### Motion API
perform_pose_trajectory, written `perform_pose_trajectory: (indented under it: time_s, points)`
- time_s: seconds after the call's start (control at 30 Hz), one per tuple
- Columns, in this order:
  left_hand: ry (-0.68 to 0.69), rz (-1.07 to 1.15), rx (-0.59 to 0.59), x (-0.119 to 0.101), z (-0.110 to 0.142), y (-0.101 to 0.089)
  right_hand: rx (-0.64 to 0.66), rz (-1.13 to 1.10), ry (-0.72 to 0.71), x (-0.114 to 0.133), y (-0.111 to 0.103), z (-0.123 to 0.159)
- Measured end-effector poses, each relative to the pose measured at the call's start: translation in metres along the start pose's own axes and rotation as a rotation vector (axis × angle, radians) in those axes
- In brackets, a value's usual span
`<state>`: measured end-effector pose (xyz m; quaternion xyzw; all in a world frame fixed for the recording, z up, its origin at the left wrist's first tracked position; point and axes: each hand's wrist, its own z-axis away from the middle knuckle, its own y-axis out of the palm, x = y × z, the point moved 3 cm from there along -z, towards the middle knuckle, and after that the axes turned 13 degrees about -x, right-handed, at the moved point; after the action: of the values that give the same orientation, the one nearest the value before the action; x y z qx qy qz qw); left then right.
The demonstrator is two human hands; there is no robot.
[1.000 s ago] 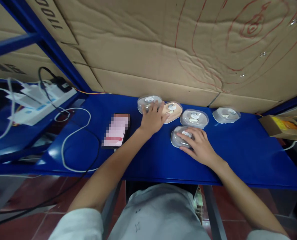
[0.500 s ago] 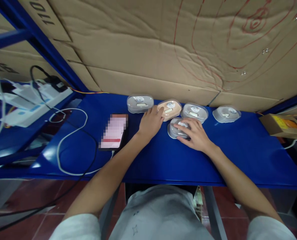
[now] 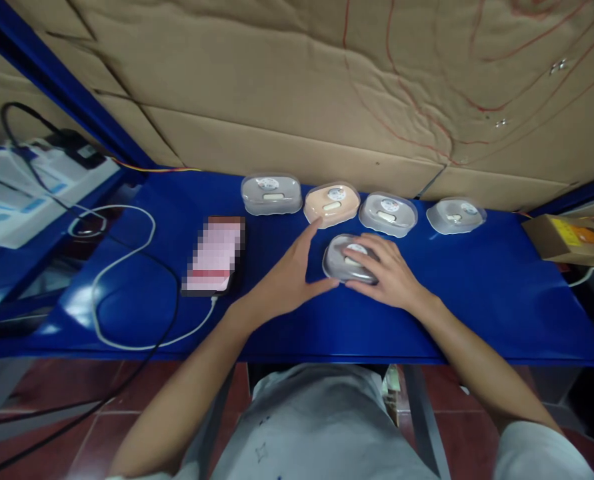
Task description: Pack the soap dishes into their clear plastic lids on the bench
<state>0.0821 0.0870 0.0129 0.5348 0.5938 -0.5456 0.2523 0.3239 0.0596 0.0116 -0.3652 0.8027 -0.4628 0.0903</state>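
Note:
A grey oval case with a clear plastic cover (image 3: 333, 260) lies on the blue tabletop in front of me, a round white label on its top. My right hand (image 3: 387, 275) is wrapped over its right side, fingers on the cover and thumb along the near edge. To its left is my left hand (image 3: 289, 280), thumb and fingers spread wide, its thumb tip close to the case's near-left edge. Behind them, a peach-coloured case of the same shape (image 3: 321, 208) sits just beyond my left fingertips. Beside it stand grey ones, left (image 3: 257, 200) and right (image 3: 377, 223).
One more pale case (image 3: 441, 217) sits farther right along the cardboard wall (image 3: 277, 120). A phone (image 3: 214, 257) on a white cable (image 3: 101, 267) lies at left, with a power strip (image 3: 31, 207) beyond. An open cardboard box (image 3: 557, 240) is at the right end.
My left hand has drawn back from the peach case and opened toward the near grey case. My right hand stays on that case. The camera view has shifted slightly.

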Motion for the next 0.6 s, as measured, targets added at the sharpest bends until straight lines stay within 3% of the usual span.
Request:
perform_pose_trajectory:
  time_s: [0.13, 0.23, 0.33, 0.47, 0.6]
  points:
    - [-0.162, 0.059, 0.055, 0.003, 0.042, -0.005, 0.01, -0.225, -0.103, 0.03, 0.0, -0.001]
    - [-0.249, 0.046, -0.001, 0.007, 0.071, -0.013, 0.01, -0.345, -0.004, 0.032, 0.002, -0.005]
    - [-0.347, 0.04, -0.049, 0.012, 0.097, -0.022, 0.009, -0.311, 0.116, 0.019, 0.009, -0.01]
    - [-0.31, -0.007, -0.043, 0.014, 0.117, -0.027, 0.029, -0.279, 0.085, 0.009, 0.024, -0.021]
    - [-0.195, -0.126, -0.039, 0.012, 0.119, -0.026, 0.088, -0.269, 0.06, 0.002, 0.038, -0.041]
